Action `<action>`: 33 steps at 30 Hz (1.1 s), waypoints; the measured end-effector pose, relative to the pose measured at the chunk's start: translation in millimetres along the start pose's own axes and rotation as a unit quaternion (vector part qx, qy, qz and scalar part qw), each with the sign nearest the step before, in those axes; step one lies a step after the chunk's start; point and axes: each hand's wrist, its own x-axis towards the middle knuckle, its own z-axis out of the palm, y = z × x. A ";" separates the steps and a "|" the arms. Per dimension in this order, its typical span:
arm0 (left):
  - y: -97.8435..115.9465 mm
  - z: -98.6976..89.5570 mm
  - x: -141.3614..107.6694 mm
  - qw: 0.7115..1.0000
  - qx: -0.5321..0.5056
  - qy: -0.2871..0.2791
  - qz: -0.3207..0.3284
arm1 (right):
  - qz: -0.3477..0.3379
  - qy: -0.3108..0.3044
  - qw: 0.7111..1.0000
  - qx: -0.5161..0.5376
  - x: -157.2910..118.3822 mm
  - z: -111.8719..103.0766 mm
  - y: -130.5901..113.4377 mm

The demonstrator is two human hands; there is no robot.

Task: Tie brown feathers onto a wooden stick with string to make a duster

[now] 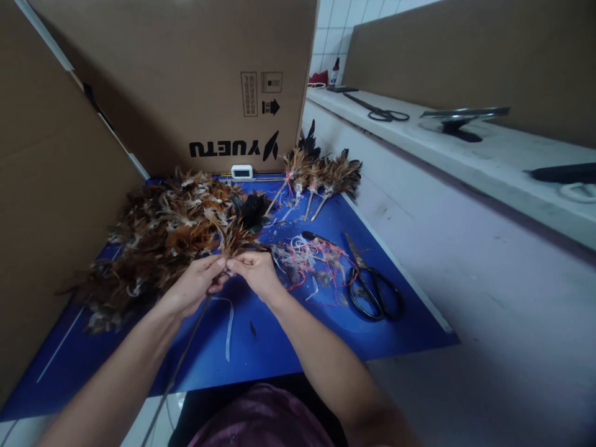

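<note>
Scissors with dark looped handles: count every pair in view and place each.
2: one large black-handled metal pair on the blue tabletop; one smaller-looking dark pair on the white ledge. Others may be hidden.

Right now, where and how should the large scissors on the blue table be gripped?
By the black handle loops, probably coming from the near right side: the large scissors lie with loops nearest and blades pointing away, while tangled threads crowd their left.

Dim light is leaving the YUETU-printed cardboard [177,81] dusky (white wall tiles [339,13] are showing brighter); outer edges are stretching.
</note>
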 end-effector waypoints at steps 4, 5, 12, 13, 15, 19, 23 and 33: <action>0.4 0.5 -0.3 1.000 -0.023 0.016 0.001 | 0.000 0.013 0.999 -0.050 0.0 -1.1 1.9; 0.3 0.9 0.2 0.999 -0.029 0.024 0.001 | -0.005 0.020 0.997 -0.071 -0.4 -1.4 1.9; -11.6 1.7 13.5 0.997 -0.019 0.079 0.013 | -0.064 0.051 0.975 -0.208 -6.0 0.4 -0.1; -14.2 1.3 15.5 0.996 -0.008 0.087 0.017 | -0.067 0.054 0.972 -0.218 -6.5 1.4 0.3; -18.6 0.6 18.5 0.994 0.018 0.103 0.028 | -0.060 0.056 0.972 -0.219 -6.7 3.3 1.5; -21.9 -0.2 20.0 0.992 0.057 0.096 0.053 | -0.031 0.040 0.989 -0.140 -3.6 5.7 3.9; -20.7 -1.0 19.4 0.995 0.063 0.072 0.036 | -0.008 0.043 0.997 -0.064 0.1 5.9 8.8; -24.0 -15.3 24.9 0.999 0.037 0.003 -0.021 | 0.029 0.046 0.997 -0.060 1.9 8.4 18.1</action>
